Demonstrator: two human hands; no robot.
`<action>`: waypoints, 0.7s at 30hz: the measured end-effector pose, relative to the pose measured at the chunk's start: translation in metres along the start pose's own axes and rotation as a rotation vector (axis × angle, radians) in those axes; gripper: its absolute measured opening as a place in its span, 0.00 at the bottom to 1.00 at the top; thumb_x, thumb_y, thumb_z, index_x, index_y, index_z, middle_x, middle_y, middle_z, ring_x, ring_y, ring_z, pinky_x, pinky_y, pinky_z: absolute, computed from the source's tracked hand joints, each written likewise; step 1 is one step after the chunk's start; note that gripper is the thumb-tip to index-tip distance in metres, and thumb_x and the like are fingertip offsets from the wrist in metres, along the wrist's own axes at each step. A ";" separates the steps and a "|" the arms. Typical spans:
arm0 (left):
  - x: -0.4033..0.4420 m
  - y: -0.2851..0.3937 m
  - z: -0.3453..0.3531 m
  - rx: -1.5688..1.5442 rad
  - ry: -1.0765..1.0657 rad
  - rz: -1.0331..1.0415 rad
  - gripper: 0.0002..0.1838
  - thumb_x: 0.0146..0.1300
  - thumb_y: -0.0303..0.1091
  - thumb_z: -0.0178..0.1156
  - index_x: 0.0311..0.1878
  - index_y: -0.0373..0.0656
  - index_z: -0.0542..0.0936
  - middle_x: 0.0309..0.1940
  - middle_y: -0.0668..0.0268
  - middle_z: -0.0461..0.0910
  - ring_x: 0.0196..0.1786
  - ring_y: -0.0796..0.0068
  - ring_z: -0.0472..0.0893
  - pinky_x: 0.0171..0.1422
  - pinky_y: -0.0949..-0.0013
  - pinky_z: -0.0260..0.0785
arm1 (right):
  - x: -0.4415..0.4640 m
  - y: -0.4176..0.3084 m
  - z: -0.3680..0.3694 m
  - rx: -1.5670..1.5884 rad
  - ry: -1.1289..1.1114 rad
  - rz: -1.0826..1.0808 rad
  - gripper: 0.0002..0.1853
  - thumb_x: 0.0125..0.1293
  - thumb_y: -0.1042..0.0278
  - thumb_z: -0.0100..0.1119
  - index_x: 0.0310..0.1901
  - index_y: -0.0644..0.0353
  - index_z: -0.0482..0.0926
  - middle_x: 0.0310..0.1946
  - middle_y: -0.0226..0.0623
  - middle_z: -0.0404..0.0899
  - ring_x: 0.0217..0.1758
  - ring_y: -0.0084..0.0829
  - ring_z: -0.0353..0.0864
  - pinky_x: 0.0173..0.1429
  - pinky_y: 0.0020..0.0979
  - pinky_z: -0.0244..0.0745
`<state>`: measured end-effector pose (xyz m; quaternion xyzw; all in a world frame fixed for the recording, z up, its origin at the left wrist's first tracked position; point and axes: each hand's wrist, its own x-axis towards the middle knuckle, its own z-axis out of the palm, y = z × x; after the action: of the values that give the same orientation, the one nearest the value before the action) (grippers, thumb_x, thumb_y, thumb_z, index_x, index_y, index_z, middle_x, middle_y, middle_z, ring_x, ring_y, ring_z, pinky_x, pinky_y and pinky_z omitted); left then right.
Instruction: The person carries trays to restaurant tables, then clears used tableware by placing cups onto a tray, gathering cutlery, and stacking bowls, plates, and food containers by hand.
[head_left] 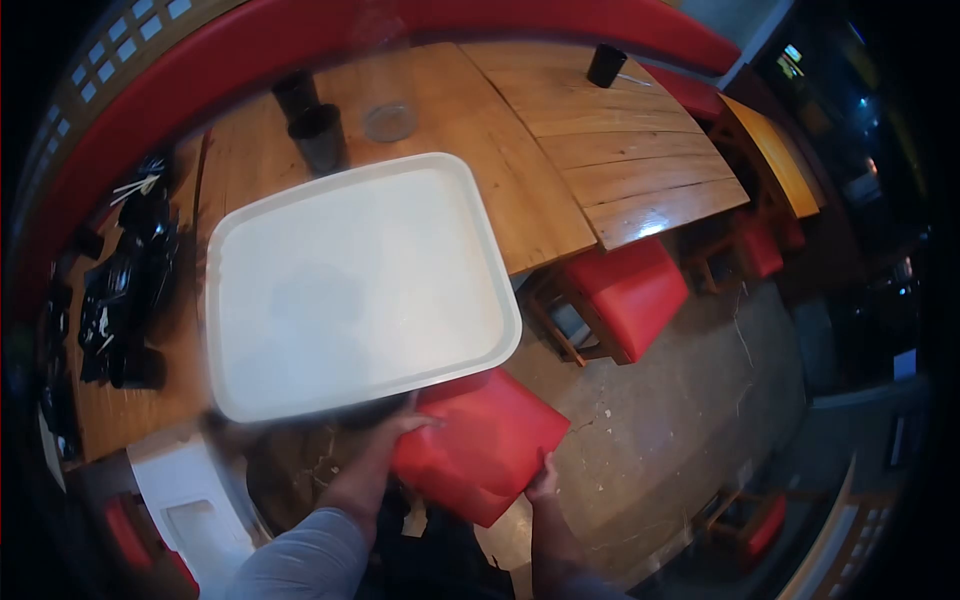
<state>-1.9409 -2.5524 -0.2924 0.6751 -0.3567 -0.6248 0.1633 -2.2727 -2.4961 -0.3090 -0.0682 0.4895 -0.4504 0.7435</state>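
Observation:
Below the table edge, a stool with a red padded seat (pixel 485 440) is between my hands. My left hand (pixel 415 420) grips its left side, with the thumb lying on the cushion. At the right corner, my right hand (pixel 543 480) is closed round the seat's edge. Under the seat, the fingers of both hands are mostly hidden. Just beyond the stool, a large white tray (pixel 360 290) with a raised rim rests on the wooden table (pixel 530 225) and overhangs its near edge.
Black cups (pixel 318 138) and a clear pitcher (pixel 388 120) stand behind the tray. Stacked black dishes (pixel 120 290) crowd the left table. Another black cup (pixel 606 66) is at the far right. A second red stool (pixel 630 295) sits by the table; a white plastic piece (pixel 190 500) is lower left.

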 end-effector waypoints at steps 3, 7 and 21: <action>0.044 0.015 0.037 0.054 -0.029 0.234 0.66 0.30 0.51 0.74 0.69 0.41 0.42 0.67 0.48 0.48 0.70 0.55 0.49 0.72 0.60 0.44 | -0.004 -0.029 -0.028 -0.037 0.057 0.010 0.35 0.59 0.38 0.47 0.62 0.52 0.59 0.59 0.37 0.64 0.62 0.41 0.61 0.63 0.49 0.58; 0.075 0.085 0.076 0.187 -0.020 0.274 0.65 0.29 0.53 0.73 0.69 0.43 0.43 0.67 0.50 0.49 0.69 0.54 0.51 0.72 0.60 0.44 | -0.018 -0.077 -0.017 -0.089 0.348 0.113 0.37 0.54 0.37 0.51 0.62 0.48 0.59 0.59 0.36 0.63 0.61 0.40 0.63 0.58 0.47 0.62; 0.046 0.173 0.133 0.871 -0.172 0.283 0.41 0.47 0.50 0.60 0.65 0.56 0.56 0.66 0.61 0.55 0.66 0.52 0.56 0.65 0.48 0.54 | 0.003 -0.135 -0.052 -0.034 0.561 0.013 0.31 0.54 0.43 0.54 0.58 0.45 0.63 0.54 0.32 0.63 0.57 0.37 0.64 0.54 0.47 0.64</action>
<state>-2.1186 -2.6738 -0.2330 0.5711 -0.6867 -0.4421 -0.0822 -2.3953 -2.5594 -0.2641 0.0499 0.6842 -0.4387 0.5805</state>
